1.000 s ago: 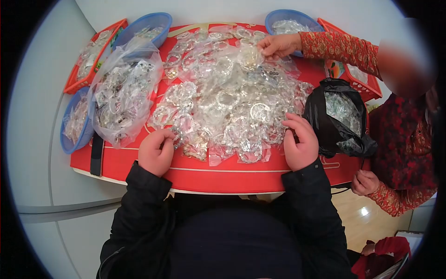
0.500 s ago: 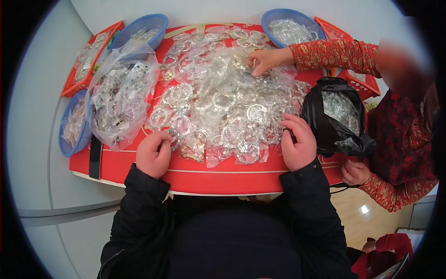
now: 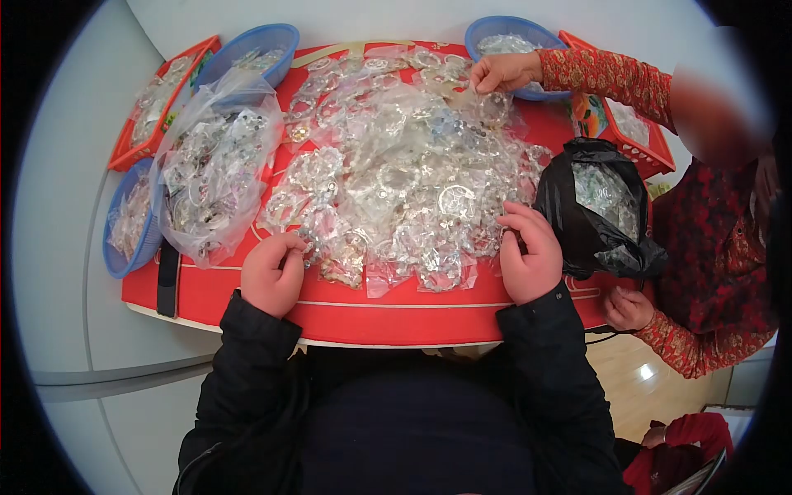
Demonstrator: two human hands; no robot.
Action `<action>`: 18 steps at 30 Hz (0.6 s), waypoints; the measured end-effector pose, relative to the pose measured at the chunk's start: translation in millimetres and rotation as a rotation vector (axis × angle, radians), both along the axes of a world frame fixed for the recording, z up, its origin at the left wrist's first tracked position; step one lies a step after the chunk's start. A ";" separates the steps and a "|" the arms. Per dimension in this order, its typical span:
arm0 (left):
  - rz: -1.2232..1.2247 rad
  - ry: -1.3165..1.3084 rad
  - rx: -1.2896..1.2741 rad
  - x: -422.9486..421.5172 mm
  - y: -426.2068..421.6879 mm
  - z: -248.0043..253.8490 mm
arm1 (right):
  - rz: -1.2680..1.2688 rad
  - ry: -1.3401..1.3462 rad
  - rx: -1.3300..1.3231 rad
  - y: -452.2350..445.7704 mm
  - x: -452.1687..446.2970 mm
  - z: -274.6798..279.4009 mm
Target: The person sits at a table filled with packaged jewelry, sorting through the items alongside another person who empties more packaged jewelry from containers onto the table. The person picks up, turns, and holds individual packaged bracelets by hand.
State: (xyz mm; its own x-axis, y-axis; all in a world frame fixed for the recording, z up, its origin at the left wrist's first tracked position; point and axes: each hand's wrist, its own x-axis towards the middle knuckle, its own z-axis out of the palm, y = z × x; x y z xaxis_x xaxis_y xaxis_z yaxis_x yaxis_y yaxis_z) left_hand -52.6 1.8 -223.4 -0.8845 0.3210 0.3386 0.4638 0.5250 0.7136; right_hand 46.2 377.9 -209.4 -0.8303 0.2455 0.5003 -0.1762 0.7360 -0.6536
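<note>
A heap of clear plastic packets [image 3: 396,181] with silvery, bracelet-like jewellery inside covers the middle of the red table. My left hand [image 3: 274,272] rests at the heap's near left edge, fingers curled in and thumb against them, touching the shiny bits there. Whether it grips a packet is hidden. At the near right edge lies my right hand [image 3: 530,254], its fingers loosely bent and the thumb apart. Its fingertips meet the rim of the heap, and nothing shows in its grasp. Above the far right of the heap, a co-worker's hand [image 3: 503,74] pinches a clear packet [image 3: 495,109].
Left of the heap stands a full clear bag [image 3: 216,173], with blue baskets [image 3: 128,262] and a red basket [image 3: 125,155] around it. A black bag [image 3: 569,223] of packets sits at the right. The co-worker's other hand [image 3: 629,308] is by the table's right edge.
The co-worker's upper hand has moved away from me and to the right, drawing a packet up from the heap. Both my hands have stayed in place.
</note>
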 end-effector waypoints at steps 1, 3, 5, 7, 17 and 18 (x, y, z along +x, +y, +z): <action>-0.001 0.003 -0.005 0.0 -0.1 0.6 | 0.003 0.007 0.008 0.0 -0.2 0.2; -0.003 0.009 -0.002 -0.4 -0.1 -0.2 | 0.007 0.017 0.016 0.5 -0.4 0.2; -0.004 0.015 0.011 -1.0 -0.2 -2.2 | 0.009 0.022 0.016 0.8 -0.4 -0.1; -0.001 0.021 0.000 -0.6 -0.1 -0.6 | 0.004 0.027 0.028 1.0 -0.6 -1.1; 0.000 -0.006 -0.026 -0.5 -1.3 0.8 | 0.014 0.014 0.005 0.9 0.1 0.8; -0.004 0.003 -0.017 -0.3 -1.0 1.3 | 0.012 0.014 0.006 0.8 -0.1 0.3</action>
